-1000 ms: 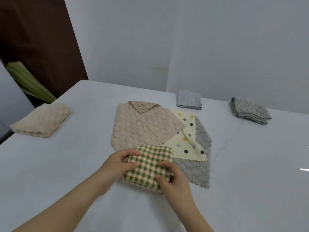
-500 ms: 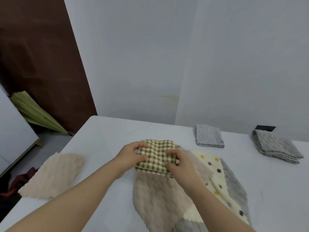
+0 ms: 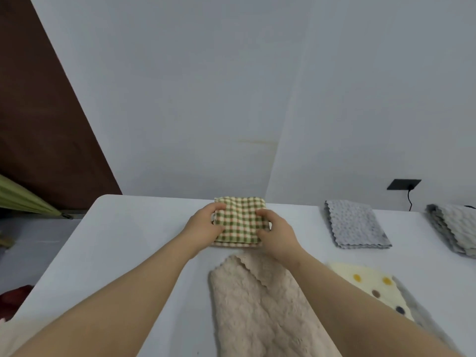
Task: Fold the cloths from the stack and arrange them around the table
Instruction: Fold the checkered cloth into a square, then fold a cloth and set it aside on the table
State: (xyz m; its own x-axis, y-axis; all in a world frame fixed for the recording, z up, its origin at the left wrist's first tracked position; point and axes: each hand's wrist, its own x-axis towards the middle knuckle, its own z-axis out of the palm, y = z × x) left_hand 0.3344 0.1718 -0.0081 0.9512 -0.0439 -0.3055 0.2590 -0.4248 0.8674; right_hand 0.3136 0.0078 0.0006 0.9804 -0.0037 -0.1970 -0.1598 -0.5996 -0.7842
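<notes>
White surface [image 3: 134, 253] bears a folded green-and-cream checked cloth [image 3: 239, 222], pinched at its sides by left grip [image 3: 206, 225] and right grip [image 3: 277, 233].

Only 2 arms and 2 hands of the person show. The left forearm [image 3: 116, 300] is bare along its whole visible length, from the lower left corner of the picture to the wrist. The right forearm [image 3: 347, 300] is likewise bare from the lower right edge to the wrist. The left hand [image 3: 206, 226] and the right hand [image 3: 277, 234] are bare too. Both forearms are smooth and narrow toward the wrists. The nails are too small to make out.
</notes>
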